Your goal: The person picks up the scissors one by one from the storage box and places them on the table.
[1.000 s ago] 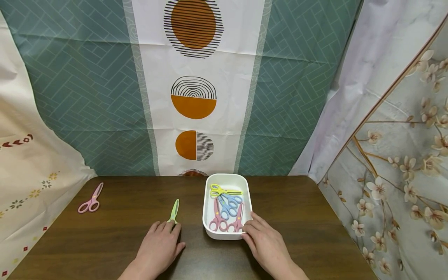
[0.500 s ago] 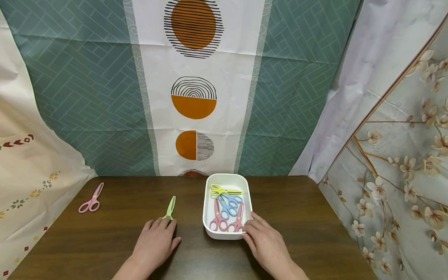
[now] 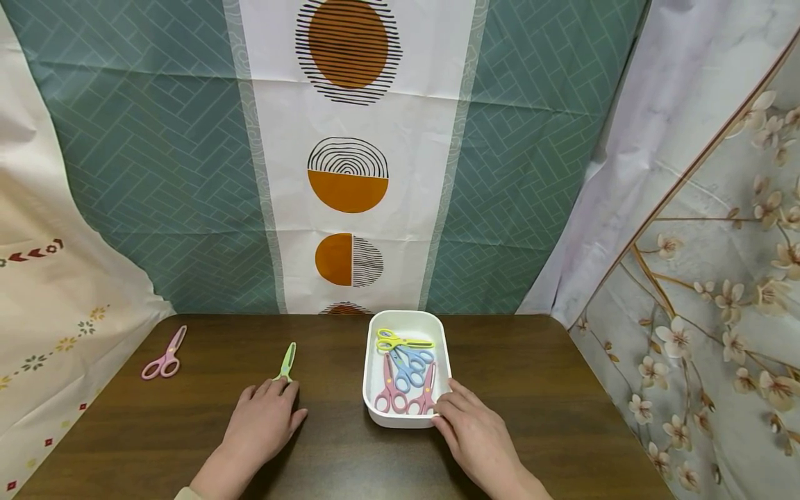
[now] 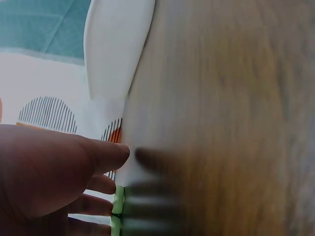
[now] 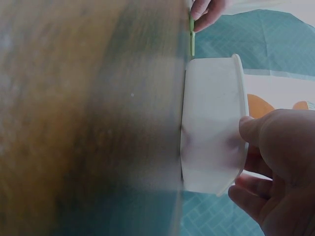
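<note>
My left hand (image 3: 264, 419) rests its fingertips on the handles of green scissors (image 3: 287, 361), which lie on the table with the blades pointing away. In the left wrist view those fingers extend down onto the green handles (image 4: 118, 200), the thumb apart from them. At the near right corner of a white box (image 3: 402, 421), my right hand (image 3: 478, 434) holds the rim between thumb and fingers. Inside the box lie yellow scissors (image 3: 406, 343), blue scissors (image 3: 409, 375) and pink scissors (image 3: 389, 396), partly overlapping.
Another pair of pink scissors (image 3: 164, 362) lies at the far left of the brown table (image 3: 350, 465). Patterned cloths (image 3: 187, 173) hang behind the table and along both its sides.
My left hand has slid to the left and slightly away, and the green scissors have moved along under its fingertips. The right hand and the box have stayed in place.
</note>
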The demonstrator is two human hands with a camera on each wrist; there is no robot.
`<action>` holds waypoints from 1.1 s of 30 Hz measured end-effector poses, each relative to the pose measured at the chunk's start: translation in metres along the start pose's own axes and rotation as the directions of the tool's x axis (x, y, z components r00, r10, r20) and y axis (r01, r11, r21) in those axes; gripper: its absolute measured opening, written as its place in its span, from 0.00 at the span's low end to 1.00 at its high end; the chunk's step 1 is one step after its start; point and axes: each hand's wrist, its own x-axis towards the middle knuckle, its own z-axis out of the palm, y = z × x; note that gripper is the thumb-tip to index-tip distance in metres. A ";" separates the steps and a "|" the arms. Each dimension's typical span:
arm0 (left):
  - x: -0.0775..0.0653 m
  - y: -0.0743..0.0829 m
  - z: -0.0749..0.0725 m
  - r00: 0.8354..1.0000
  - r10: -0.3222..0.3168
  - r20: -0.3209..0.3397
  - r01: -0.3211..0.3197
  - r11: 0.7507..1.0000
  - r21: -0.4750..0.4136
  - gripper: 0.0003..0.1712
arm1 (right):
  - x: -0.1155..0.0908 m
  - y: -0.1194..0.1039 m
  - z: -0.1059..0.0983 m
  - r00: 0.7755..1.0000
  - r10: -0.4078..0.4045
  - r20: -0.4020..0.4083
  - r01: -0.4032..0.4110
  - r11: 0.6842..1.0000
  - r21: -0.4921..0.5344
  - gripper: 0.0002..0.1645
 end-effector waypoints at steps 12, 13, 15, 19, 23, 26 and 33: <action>0.006 -0.022 0.002 0.999 -0.046 -0.016 0.045 0.999 -0.030 0.26 | 0.000 0.000 0.000 1.000 0.002 0.004 -0.002 1.000 -0.005 0.05; 0.007 -0.023 0.002 0.999 -0.049 -0.016 0.049 0.998 -0.034 0.26 | 0.000 0.000 0.000 1.000 0.001 0.003 -0.001 1.000 -0.004 0.05; 0.008 -0.026 0.003 0.998 -0.056 -0.020 0.055 0.998 -0.041 0.26 | 0.000 0.000 0.001 1.000 -0.001 -0.001 0.001 1.000 -0.002 0.05; 0.009 -0.033 0.004 0.997 -0.072 -0.037 0.070 0.996 -0.053 0.25 | -0.001 0.000 0.001 1.000 -0.010 -0.018 0.010 1.000 -0.004 0.06; 0.011 -0.039 0.006 0.995 -0.088 -0.045 0.085 0.995 -0.059 0.25 | -0.002 0.000 0.001 1.000 -0.013 -0.023 0.012 1.000 -0.005 0.06; 0.012 -0.042 0.008 0.995 -0.092 -0.050 0.089 0.994 -0.062 0.24 | -0.002 0.000 0.001 1.000 -0.009 -0.021 0.009 1.000 0.001 0.06; 0.016 -0.049 0.007 0.992 -0.107 -0.060 0.103 0.993 -0.066 0.24 | -0.001 0.000 0.001 1.000 -0.015 -0.021 0.016 1.000 0.006 0.06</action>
